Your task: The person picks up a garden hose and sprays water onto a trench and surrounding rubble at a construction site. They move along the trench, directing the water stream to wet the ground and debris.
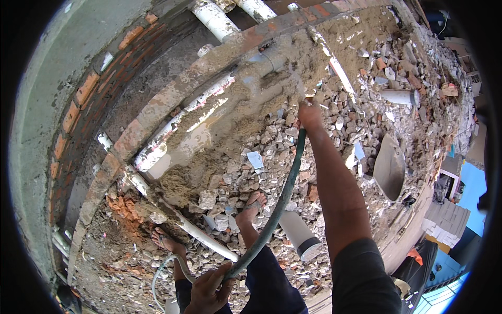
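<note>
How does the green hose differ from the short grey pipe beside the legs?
The green hose bends in a long curve, while the short grey pipe is straight. The green hose is gripped by the left hand and right hand; the short grey pipe lies loose on the rubble. The green hose is also slimmer than the short grey pipe. Both are tube-shaped.

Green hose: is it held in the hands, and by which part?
Yes. The right hand grips the green hose near its far end; the left hand holds it farther back along its length.
</note>
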{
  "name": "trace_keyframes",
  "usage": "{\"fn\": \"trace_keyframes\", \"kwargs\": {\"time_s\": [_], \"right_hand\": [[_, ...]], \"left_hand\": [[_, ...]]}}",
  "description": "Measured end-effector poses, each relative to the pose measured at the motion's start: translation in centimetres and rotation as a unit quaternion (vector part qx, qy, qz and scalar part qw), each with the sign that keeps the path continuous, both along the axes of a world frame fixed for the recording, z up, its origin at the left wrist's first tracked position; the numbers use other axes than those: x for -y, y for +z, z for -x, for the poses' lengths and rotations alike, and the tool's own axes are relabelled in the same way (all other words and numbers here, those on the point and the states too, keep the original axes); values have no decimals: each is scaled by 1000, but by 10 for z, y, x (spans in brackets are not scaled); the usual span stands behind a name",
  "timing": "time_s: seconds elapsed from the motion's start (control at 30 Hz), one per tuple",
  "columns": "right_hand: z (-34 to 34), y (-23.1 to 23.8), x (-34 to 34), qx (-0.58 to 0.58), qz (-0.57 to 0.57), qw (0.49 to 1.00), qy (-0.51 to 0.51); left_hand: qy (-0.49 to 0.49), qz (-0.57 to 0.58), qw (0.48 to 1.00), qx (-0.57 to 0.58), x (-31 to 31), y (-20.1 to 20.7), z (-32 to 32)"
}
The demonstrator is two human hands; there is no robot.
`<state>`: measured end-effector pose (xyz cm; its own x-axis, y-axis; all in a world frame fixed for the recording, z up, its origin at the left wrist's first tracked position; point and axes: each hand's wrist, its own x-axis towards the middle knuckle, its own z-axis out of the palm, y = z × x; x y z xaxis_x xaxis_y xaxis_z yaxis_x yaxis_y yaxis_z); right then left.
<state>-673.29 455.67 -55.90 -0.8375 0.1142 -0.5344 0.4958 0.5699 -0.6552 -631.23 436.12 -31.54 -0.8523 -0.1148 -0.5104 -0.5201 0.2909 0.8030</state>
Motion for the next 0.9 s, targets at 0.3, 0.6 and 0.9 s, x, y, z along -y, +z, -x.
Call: {"fn": "trace_keyframes", "kwargs": {"time_s": [0.3, 0.6, 0.9], "right_hand": [[-13, 4, 3, 72, -24, 996, 45], [-26, -5, -18, 24, -58, 998, 11], [-25, -5, -15, 53, -51, 997, 26]], "left_hand": [[-23, 3, 1000, -9, -5, 1, -6], [-16, 19, 999, -38, -10, 1, -4], [-33, 11, 998, -45, -10, 0, 0]]}}
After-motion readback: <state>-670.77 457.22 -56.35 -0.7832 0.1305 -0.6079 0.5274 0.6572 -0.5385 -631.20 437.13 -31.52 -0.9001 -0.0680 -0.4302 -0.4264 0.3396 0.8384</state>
